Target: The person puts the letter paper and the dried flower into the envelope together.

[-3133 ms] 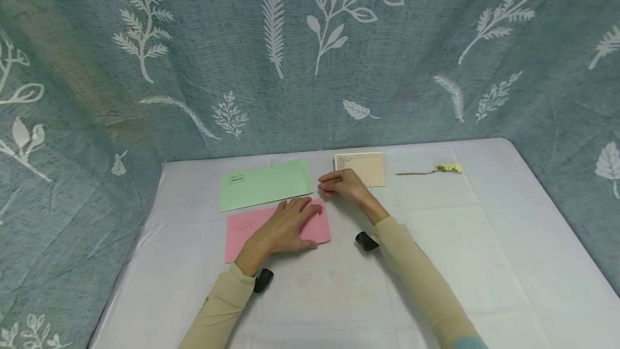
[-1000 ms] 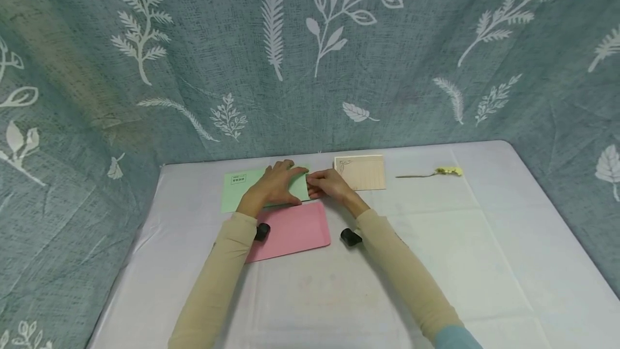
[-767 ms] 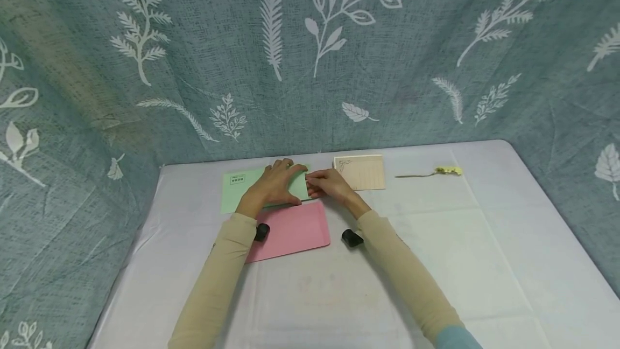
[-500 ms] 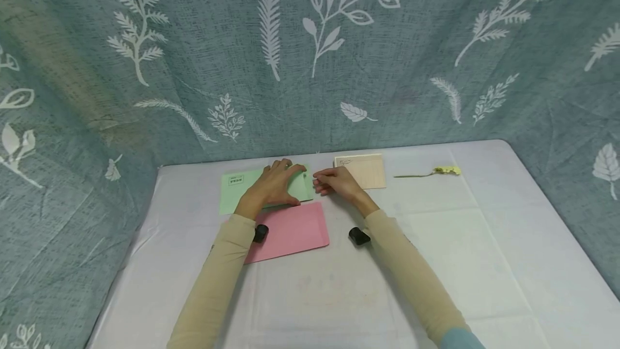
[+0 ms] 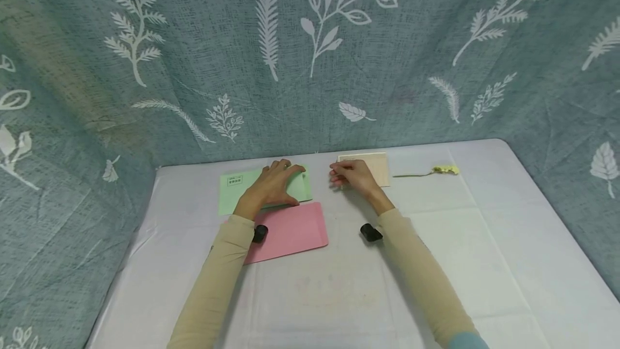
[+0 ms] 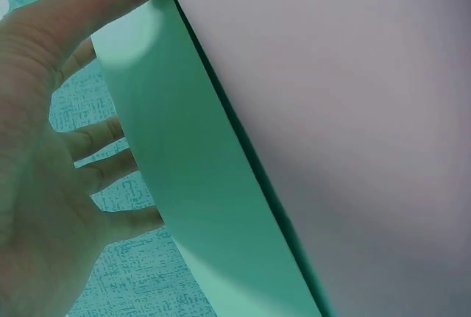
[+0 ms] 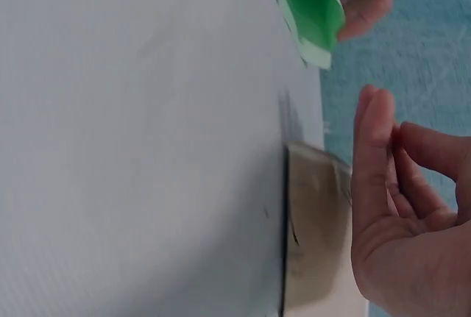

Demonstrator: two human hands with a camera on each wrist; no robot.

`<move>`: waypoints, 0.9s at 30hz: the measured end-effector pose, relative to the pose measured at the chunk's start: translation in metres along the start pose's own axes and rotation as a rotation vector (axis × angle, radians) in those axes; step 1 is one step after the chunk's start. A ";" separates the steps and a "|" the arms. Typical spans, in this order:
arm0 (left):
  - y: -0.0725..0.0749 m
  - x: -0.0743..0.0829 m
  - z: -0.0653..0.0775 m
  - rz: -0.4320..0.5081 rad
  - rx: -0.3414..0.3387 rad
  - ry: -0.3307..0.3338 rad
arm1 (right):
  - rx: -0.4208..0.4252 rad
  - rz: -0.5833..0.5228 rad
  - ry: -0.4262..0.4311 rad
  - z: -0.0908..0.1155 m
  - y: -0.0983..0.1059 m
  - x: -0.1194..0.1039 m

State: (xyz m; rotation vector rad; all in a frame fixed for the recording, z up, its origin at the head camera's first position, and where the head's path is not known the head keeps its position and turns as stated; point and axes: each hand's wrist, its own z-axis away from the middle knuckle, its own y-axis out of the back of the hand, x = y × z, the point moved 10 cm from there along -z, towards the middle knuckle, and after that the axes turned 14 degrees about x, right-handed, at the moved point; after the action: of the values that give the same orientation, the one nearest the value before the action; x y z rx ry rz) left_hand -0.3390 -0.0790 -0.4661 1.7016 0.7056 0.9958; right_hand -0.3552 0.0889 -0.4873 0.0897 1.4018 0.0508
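Note:
My left hand [image 5: 272, 186] holds the green envelope [image 5: 232, 195] across its width, thumb on the near edge and fingers at the far edge. The right wrist view shows the envelope's mouth [image 7: 318, 8] bulging apart. A small box of printed characters marks its left end. Over the left part of a beige lined paper pad [image 5: 378, 167] hovers my right hand [image 5: 357, 175]; its thumb and index finger come together, with nothing visible between them. Just below the green envelope lies a pink envelope [image 5: 295, 233], its left part hidden under my left forearm.
A yellow flower [image 5: 445, 169] on a thin stem lies right of the paper pad. White cloth [image 5: 319, 295] covers the table, and a blue-green curtain [image 5: 290, 112] with white leaf prints hangs behind it. Both wrists wear black cameras.
My left hand has gone from the pink envelope up to the green one. My right hand reached the green envelope's right end, then withdrew rightward to above the paper pad.

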 end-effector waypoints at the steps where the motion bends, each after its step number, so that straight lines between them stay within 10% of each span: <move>1: 0.000 0.000 0.000 0.002 0.000 0.002 | 0.014 -0.003 0.004 -0.001 0.005 -0.001; 16: 0.002 0.001 0.002 0.000 0.008 -0.006 | 0.184 0.012 0.007 -0.013 0.080 -0.001; 27: 0.004 0.003 0.002 0.006 0.019 -0.012 | 0.464 0.440 0.105 -0.004 0.133 0.001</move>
State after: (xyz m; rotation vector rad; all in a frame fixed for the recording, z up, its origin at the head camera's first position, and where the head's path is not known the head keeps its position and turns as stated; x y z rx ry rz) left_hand -0.3357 -0.0793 -0.4619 1.7255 0.7044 0.9848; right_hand -0.3565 0.2212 -0.4766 0.7896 1.4542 0.0947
